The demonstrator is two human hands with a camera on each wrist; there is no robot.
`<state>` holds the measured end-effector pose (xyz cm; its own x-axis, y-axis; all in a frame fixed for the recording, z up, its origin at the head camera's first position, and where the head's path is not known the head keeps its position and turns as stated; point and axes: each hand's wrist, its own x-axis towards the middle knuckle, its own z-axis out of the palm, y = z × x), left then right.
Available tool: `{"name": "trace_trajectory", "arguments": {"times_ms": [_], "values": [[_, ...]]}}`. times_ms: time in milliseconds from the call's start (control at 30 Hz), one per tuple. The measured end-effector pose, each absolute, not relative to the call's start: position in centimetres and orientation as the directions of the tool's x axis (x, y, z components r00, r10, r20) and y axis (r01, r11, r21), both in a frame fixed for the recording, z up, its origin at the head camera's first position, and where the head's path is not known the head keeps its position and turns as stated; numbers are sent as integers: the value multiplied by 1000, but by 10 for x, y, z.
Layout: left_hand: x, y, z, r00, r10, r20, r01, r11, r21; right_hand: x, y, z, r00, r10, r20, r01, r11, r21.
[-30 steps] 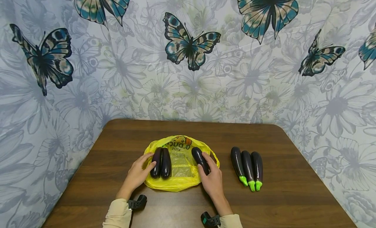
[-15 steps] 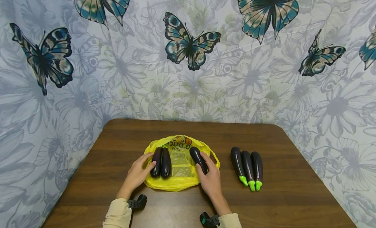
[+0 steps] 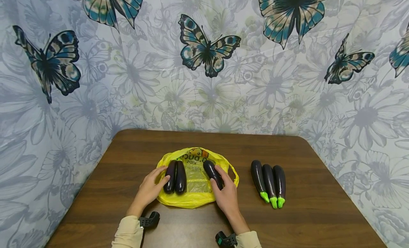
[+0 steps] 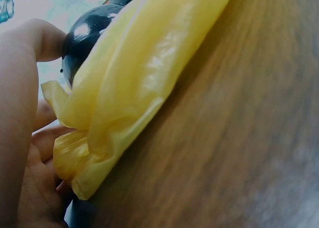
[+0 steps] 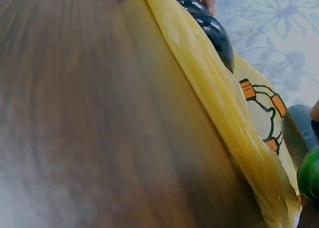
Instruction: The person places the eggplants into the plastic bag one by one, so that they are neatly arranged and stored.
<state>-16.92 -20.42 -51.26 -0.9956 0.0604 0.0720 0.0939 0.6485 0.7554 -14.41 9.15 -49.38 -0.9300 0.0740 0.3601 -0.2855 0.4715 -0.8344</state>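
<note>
Yellow plastic bag (image 3: 198,187), qty 1, printed, lettering incl. "KIDS"; mouth spread, lying mid-desk, nearer the far edge's L corner than its R corner.

Eggplants, glossy, dark, qty 6 total:

– In bag, L part, qty 2, side by side: outer eggplant (image 3: 169,179) and inner eggplant (image 3: 180,177), bare round ends twd near edge of desk.

– Held eggplant (image 3: 211,169), qty 1, over bag's R part, tilted, round end twd far edge; green cap by the palm per R wrist view. Contact w/ bag: can't tell.

– Eggplant trio (image 3: 269,180), on desk R of bag, twd R edge, close together, green caps twd near edge.

L hand (image 3: 147,187): fingers relaxed, thumb & fingertip apart, resting agst outer eggplant, not wrapped rd it; bag side by the lower fingers.

R hand (image 3: 228,197): thumb & fingers parted by one eggplant's width, gripping held eggplant from both sides.

Desk (image 3: 306,191): brown wood-grain, rounded far corners.

Misc.: cream sleeves (image 3: 127,233), black wrist units (image 3: 150,219); butterfly-&-flower wall covering (image 3: 271,109) behind.
</note>
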Motion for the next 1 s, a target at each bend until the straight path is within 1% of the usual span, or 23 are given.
{"name": "trace_trajectory", "arguments": {"times_ms": [800, 1000], "values": [[-168, -205, -512, -997, 52, 52, 74, 657, 750, -148, 79, -495, -941, 65, 332, -263, 477, -839], [-168, -204, -512, -996, 58, 64, 86, 651, 754, -149, 74, -491, -945, 56, 324, -262, 465, -845]]}}
